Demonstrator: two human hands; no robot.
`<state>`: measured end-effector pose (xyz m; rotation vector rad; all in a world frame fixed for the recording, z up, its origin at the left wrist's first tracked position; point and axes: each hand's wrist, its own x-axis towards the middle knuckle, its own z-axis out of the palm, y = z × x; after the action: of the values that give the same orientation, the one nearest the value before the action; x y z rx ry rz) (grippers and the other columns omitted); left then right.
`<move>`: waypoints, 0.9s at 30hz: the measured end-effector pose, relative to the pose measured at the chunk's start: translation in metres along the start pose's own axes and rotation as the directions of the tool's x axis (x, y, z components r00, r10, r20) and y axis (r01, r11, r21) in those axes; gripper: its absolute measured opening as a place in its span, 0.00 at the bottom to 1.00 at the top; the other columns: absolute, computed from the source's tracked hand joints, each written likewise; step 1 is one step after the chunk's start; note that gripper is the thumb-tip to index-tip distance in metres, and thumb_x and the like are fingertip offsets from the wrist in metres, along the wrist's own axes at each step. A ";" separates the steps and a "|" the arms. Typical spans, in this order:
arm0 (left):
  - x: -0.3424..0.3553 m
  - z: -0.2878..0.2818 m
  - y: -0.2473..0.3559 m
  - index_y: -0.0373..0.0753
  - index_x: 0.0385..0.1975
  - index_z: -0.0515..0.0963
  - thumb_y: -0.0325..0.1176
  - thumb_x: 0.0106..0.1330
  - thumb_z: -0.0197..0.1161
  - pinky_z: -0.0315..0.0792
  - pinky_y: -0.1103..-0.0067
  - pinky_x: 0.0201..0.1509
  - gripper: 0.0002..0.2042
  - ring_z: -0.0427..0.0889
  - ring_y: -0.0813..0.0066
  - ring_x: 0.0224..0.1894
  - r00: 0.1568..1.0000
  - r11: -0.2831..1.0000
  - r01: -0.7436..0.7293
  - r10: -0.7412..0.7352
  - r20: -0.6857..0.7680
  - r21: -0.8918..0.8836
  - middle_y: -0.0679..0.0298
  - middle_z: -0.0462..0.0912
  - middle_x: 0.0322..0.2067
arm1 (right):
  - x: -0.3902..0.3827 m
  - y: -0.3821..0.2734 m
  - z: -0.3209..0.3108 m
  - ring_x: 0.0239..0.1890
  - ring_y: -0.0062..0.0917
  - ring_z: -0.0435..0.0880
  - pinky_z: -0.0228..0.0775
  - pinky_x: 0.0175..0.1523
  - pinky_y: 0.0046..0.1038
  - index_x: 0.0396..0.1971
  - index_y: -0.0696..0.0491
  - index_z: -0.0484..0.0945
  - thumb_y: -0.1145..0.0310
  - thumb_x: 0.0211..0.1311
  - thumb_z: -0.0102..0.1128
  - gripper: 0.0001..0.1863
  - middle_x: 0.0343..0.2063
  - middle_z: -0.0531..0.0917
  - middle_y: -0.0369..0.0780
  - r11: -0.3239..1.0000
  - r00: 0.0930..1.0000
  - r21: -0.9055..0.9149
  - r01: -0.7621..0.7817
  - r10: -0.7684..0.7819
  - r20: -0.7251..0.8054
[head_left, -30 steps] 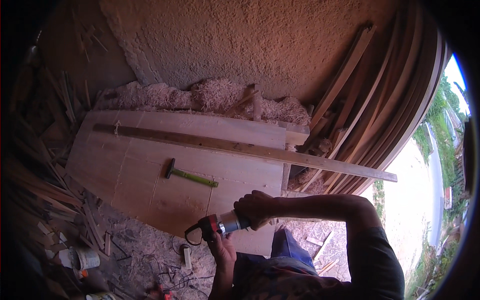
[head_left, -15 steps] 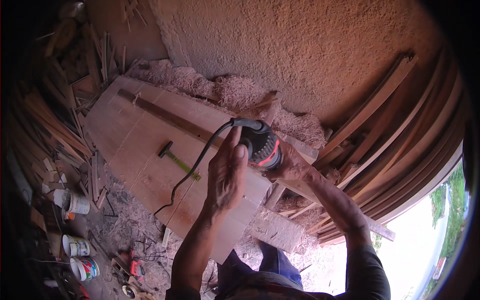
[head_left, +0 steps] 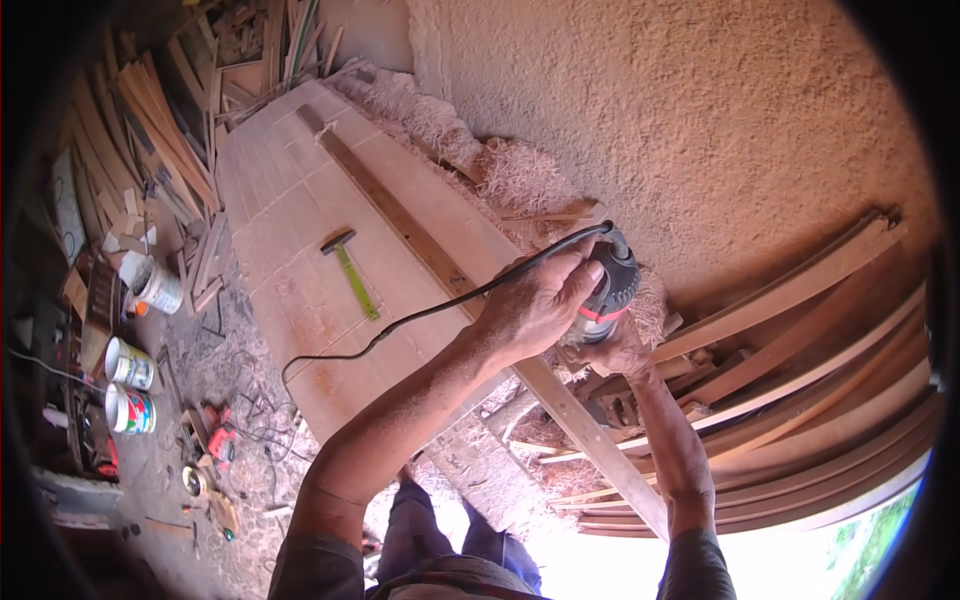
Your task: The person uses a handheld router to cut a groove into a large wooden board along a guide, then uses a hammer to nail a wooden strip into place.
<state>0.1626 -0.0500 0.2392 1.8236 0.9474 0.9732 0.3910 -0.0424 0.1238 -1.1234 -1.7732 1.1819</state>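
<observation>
A corded trim router, with a black cap, a red ring and a metallic lower body, is between my hands near the panel's wall-side edge. My left hand grips its left side, thumb against the body. Lower down, my right hand is closed around the base from the right; its fingers are partly hidden. A black cord leaves the router's top, passes over my left hand and loops across the pale wooden panel. Along the panel runs a long straight wooden strip, extending past its near end. A green-handled hammer lies on the panel.
Wood shavings are heaped between the panel and the rough wall. Curved boards are stacked at the right. Scrap wood leans at far left. Buckets and a red power tool stand on the littered floor.
My view has turned, showing more of the panel and floor. The router and both hands have shifted right, uncovering more of the strip. My left hand sits lower on the router's side.
</observation>
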 end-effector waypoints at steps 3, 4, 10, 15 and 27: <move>-0.001 0.011 -0.030 0.34 0.69 0.67 0.47 0.81 0.48 0.71 0.73 0.66 0.26 0.75 0.64 0.65 0.997 0.997 0.053 -0.056 -0.052 -0.054 0.52 0.75 0.65 | 0.002 0.024 -0.003 0.54 0.24 0.78 0.72 0.62 0.30 0.60 0.52 0.68 0.74 0.28 0.83 0.50 0.51 0.79 0.36 0.999 0.998 0.019 -0.050 0.050 0.027; -0.003 0.013 -0.048 0.35 0.69 0.67 0.48 0.81 0.48 0.70 0.72 0.67 0.26 0.74 0.62 0.66 0.992 0.997 0.045 -0.052 -0.117 -0.062 0.51 0.74 0.65 | 0.002 0.033 0.000 0.52 0.25 0.79 0.72 0.62 0.31 0.58 0.53 0.69 0.74 0.30 0.84 0.47 0.50 0.80 0.35 0.997 0.999 0.074 0.029 -0.026 -0.039; -0.010 -0.010 -0.205 0.41 0.73 0.61 0.56 0.78 0.42 0.58 0.59 0.76 0.32 0.62 0.44 0.73 0.750 0.759 0.527 -0.206 -0.628 0.381 0.43 0.62 0.71 | -0.011 0.083 -0.002 0.53 0.24 0.80 0.74 0.62 0.31 0.60 0.51 0.69 0.76 0.34 0.85 0.47 0.53 0.80 0.36 0.976 0.997 0.218 0.011 -0.026 0.066; -0.010 -0.014 -0.282 0.41 0.76 0.54 0.54 0.78 0.41 0.39 0.54 0.80 0.32 0.45 0.47 0.79 0.570 0.477 0.806 -0.466 -0.677 0.350 0.50 0.48 0.77 | -0.014 0.119 0.003 0.56 0.24 0.79 0.75 0.63 0.30 0.62 0.49 0.68 0.79 0.39 0.83 0.46 0.56 0.79 0.36 0.810 0.982 0.573 -0.127 0.020 0.189; -0.010 -0.002 -0.297 0.35 0.76 0.49 0.48 0.78 0.43 0.40 0.50 0.79 0.33 0.45 0.47 0.79 0.667 0.303 0.745 -0.345 -0.661 0.594 0.46 0.47 0.77 | -0.007 0.114 0.011 0.53 0.40 0.85 0.80 0.60 0.42 0.61 0.57 0.70 0.51 0.59 0.71 0.36 0.53 0.82 0.49 0.312 0.949 0.896 -0.315 0.121 0.292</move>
<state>0.0907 0.0488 -0.0313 1.6973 2.5231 0.3955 0.4142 -0.0292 0.0118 -0.5029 -0.6625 2.1256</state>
